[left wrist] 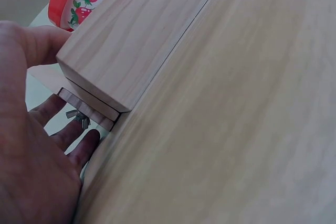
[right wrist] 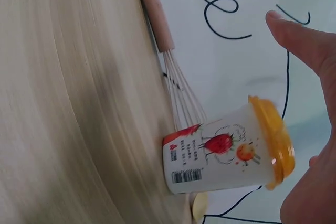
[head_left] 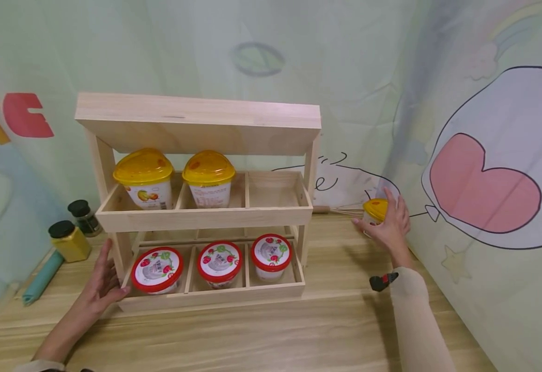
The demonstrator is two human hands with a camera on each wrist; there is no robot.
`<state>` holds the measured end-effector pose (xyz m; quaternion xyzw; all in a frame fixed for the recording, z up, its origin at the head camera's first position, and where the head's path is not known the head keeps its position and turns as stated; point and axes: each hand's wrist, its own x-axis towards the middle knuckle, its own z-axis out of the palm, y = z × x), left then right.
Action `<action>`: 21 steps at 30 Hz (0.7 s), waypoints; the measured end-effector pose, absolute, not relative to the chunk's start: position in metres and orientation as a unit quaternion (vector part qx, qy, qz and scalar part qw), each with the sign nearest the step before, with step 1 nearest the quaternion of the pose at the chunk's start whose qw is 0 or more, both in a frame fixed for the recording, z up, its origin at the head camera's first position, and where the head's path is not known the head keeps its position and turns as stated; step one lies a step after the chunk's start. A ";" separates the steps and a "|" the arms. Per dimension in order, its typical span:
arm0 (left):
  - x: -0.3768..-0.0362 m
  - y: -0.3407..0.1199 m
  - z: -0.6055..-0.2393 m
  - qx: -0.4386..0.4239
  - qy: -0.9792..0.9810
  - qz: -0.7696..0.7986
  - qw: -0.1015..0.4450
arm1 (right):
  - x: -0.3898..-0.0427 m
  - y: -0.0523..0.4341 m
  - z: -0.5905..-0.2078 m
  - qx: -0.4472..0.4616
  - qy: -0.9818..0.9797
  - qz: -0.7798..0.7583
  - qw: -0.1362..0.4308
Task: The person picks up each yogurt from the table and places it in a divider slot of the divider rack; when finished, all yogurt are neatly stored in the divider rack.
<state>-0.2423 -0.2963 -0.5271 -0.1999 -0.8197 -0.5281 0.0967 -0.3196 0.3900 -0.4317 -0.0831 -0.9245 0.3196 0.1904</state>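
Observation:
A two-tier wooden rack (head_left: pixel 205 219) stands on the table. My left hand (head_left: pixel 99 287) holds its lower left front corner, thumb over the front edge and fingers along the side. In the left wrist view those fingers (left wrist: pixel 84 148) lie near a wing nut (left wrist: pixel 80 117). My right hand (head_left: pixel 393 222) is spread beside a white cup with a yellow lid (right wrist: pixel 226 150), upright on the table at the far right. The right wrist view shows a gap between thumb and cup. Two yellow-lidded cups (head_left: pixel 208 178) fill upper compartments; three red-rimmed tubs (head_left: pixel 219 262) sit below.
A whisk (right wrist: pixel 158 22) lies along the back wall, behind the cup. Left of the rack are a yellow jar with a black lid (head_left: pixel 70 242), a dark spice jar (head_left: pixel 84 218) and a rolled teal item (head_left: pixel 43 278). Printed fabric (head_left: pixel 368 77) closes the back and sides.

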 end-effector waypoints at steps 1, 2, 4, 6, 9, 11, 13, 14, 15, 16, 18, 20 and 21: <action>-0.242 -0.296 -0.527 -0.202 -0.819 -0.529 0.097 | -0.321 0.392 -0.433 -0.083 -0.925 0.319 0.191; -0.242 -0.296 -0.527 -0.203 -0.818 -0.529 0.098 | -0.322 0.393 -0.433 -0.084 -0.925 0.319 0.190; -0.242 -0.296 -0.527 -0.202 -0.818 -0.530 0.097 | -0.325 0.396 -0.435 -0.087 -0.925 0.319 0.187; -0.242 -0.296 -0.527 -0.199 -0.818 -0.530 0.095 | -0.328 0.399 -0.437 -0.087 -0.923 0.325 0.186; -0.242 -0.295 -0.528 -0.186 -0.824 -0.528 0.086 | -0.332 0.404 -0.442 -0.085 -0.918 0.341 0.183; -0.241 -0.295 -0.528 -0.182 -0.826 -0.527 0.083 | -0.334 0.407 -0.446 -0.082 -0.912 0.358 0.181; -0.241 -0.295 -0.528 -0.180 -0.828 -0.525 0.083 | -0.336 0.411 -0.451 -0.077 -0.907 0.372 0.181; -0.241 -0.295 -0.527 -0.182 -0.827 -0.525 0.085 | -0.337 0.413 -0.453 -0.074 -0.904 0.379 0.181; -0.241 -0.295 -0.527 -0.184 -0.827 -0.525 0.086 | -0.337 0.414 -0.456 -0.071 -0.902 0.386 0.181; -0.241 -0.295 -0.527 -0.186 -0.826 -0.525 0.087 | -0.338 0.415 -0.458 -0.068 -0.899 0.392 0.183; -0.241 -0.295 -0.527 -0.189 -0.824 -0.526 0.089 | -0.339 0.417 -0.462 -0.057 -0.893 0.405 0.186; -0.241 -0.296 -0.526 -0.192 -0.822 -0.528 0.090 | -0.340 0.417 -0.466 -0.045 -0.884 0.425 0.189; -0.241 -0.296 -0.526 -0.192 -0.822 -0.529 0.091 | -0.340 0.417 -0.468 -0.039 -0.880 0.433 0.192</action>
